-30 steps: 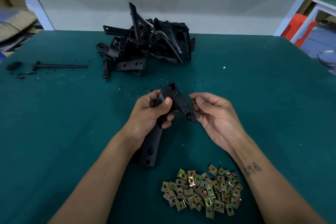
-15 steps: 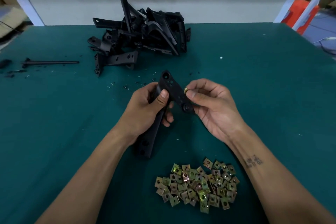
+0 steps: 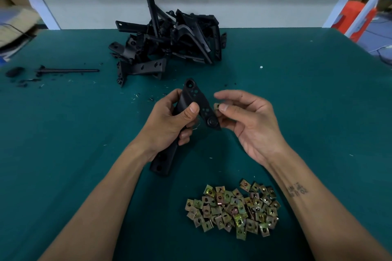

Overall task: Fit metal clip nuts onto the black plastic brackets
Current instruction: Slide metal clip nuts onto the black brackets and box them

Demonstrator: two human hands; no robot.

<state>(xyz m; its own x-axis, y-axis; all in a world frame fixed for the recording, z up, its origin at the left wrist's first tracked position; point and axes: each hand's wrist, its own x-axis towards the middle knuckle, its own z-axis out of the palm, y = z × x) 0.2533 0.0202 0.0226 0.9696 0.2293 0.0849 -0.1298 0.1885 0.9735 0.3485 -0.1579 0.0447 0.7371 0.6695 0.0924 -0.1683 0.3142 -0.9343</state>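
Left hand [image 3: 167,125] grips black plastic bracket [image 3: 192,112] above green table [image 3: 63,154]; right hand [image 3: 250,121] pinches one clip nut [image 3: 216,106] touching bracket's edge, clip-nut pile [image 3: 233,210] nearby.

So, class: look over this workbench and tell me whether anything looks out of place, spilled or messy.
Small black scraps and pale slivers are scattered across the green table, and a black rod lies by more crumbs at the far left. The brackets sit in a tangled heap. The clip nuts are loose but gathered in one pile.
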